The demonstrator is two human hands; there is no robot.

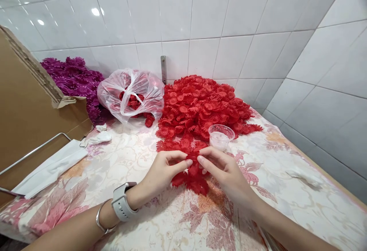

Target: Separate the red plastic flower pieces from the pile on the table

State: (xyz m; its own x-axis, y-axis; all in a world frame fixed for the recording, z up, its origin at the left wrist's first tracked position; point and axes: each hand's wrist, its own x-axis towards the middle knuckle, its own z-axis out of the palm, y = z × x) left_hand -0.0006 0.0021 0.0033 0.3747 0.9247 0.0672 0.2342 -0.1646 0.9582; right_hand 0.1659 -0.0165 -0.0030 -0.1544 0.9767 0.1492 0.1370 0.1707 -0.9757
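My left hand (169, 168) and my right hand (222, 165) meet over the near end of the red flowers, thumbs and forefingers bent in a pinch. Between the fingertips is a red artificial flower (194, 158), partly covered by them, and each hand grips one side of it. Loose red petals (197, 184) lie on the cloth just below. Behind my hands rises a big heap of red artificial flowers (197, 101). Close to my right fingers stands a clear plastic cup (220, 138) with something whitish inside.
Left of the heap sits a clear plastic bag (130, 94) holding red pieces. Purple artificial flowers (76, 80) are piled behind a cardboard box (37, 101). White paper (51, 168) lies at the left of the floral tablecloth (126, 220). A tiled wall (206, 17) closes off the back and right.
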